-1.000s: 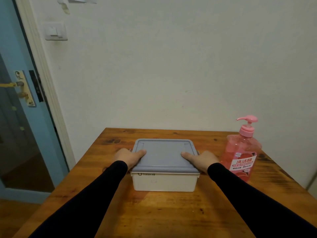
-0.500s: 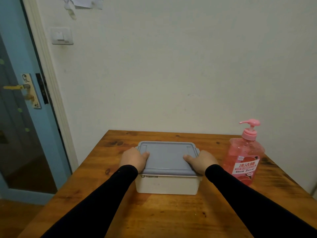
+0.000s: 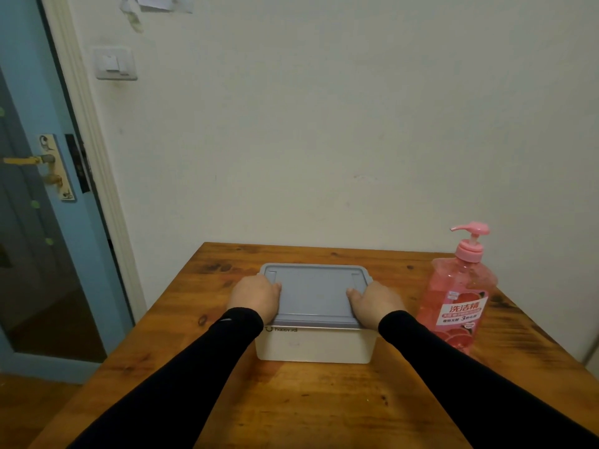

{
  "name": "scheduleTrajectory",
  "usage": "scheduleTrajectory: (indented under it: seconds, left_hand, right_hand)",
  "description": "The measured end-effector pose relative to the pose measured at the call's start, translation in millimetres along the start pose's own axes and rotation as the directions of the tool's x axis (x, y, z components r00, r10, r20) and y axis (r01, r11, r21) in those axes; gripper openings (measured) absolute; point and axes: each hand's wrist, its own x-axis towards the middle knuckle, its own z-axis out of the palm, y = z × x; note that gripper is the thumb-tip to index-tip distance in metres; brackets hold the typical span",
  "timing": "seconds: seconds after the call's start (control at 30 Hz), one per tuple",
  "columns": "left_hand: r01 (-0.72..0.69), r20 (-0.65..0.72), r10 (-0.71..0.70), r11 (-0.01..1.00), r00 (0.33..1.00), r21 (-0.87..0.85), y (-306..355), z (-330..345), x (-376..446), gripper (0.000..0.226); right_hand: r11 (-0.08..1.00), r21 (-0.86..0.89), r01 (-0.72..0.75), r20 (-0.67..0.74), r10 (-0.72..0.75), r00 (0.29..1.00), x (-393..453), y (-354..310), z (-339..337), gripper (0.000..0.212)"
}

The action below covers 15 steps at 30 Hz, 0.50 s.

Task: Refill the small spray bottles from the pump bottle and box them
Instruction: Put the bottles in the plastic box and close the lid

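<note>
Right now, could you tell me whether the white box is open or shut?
Shut: the grey lid lies flat on the white box, with the left hand and right hand gripping its side edges.

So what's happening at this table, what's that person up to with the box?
A person in black sleeves has both hands on a white box with a grey lid on a wooden table. The left hand grips the lid's left edge, the right hand its right edge, thumbs on top. The lid is on. A pink pump bottle stands apart, to the right. No small spray bottles show.
</note>
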Motion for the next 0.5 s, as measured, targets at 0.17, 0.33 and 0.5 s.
scheduleTrajectory:
  seconds: [0.17,0.33,0.5]
  left_hand:
    - [-0.014,-0.016,0.011,0.982,1.000,-0.188,-12.6,3.3,2.3,0.044]
    - [-0.182,0.021,0.189,0.967,0.982,-0.178,-23.9,-2.1,-15.9,0.074]
    - [-0.252,0.130,0.253,0.967,0.959,-0.021,-23.5,-6.8,-35.1,0.095]
  right_hand:
    - [0.986,0.118,0.116,0.014,-0.119,0.993,-1.9,13.9,0.5,0.068]
    - [0.952,0.095,0.291,0.051,-0.296,0.954,-22.9,30.3,-9.2,0.088]
    - [0.915,-0.083,0.394,0.088,-0.387,0.918,-36.3,39.2,-10.2,0.099]
